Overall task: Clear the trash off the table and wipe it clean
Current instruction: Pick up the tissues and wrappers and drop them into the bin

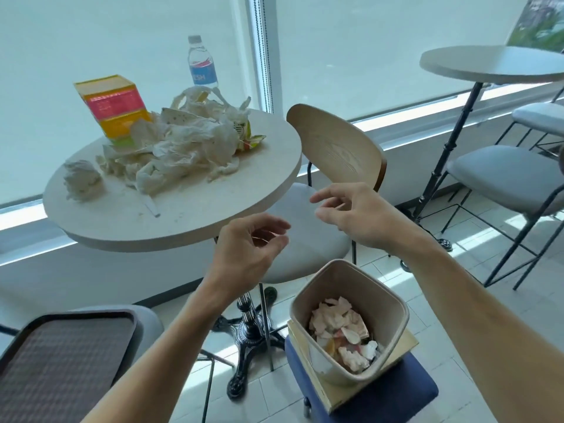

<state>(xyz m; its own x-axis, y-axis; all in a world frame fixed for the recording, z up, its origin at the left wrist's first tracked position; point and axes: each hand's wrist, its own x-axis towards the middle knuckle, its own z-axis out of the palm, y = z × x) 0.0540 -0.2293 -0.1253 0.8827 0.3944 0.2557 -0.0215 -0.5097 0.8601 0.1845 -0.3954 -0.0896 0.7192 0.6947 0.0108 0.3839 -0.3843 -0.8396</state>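
Head view: both hands hang in the air off the near right edge of the round table (189, 221), above a grey chair seat, and neither holds anything. The left hand (247, 251) has its fingers loosely curled with the thumb close to the fingertips; the right hand (351, 212) is relaxed, fingers spread and pointing left. Below the right forearm, a beige bin (381, 303) stands on a blue stool and holds scraps of paper and food waste. On the table, a heap of crumpled tissues and wrappers (180, 148) fills the middle, with a single crumpled wad (81, 180) at the left edge. An orange and pink carton (111, 106) stands at the far left edge, a water bottle (201, 61) at the far edge. A brown tray (61, 361) rests on a seat at lower left.
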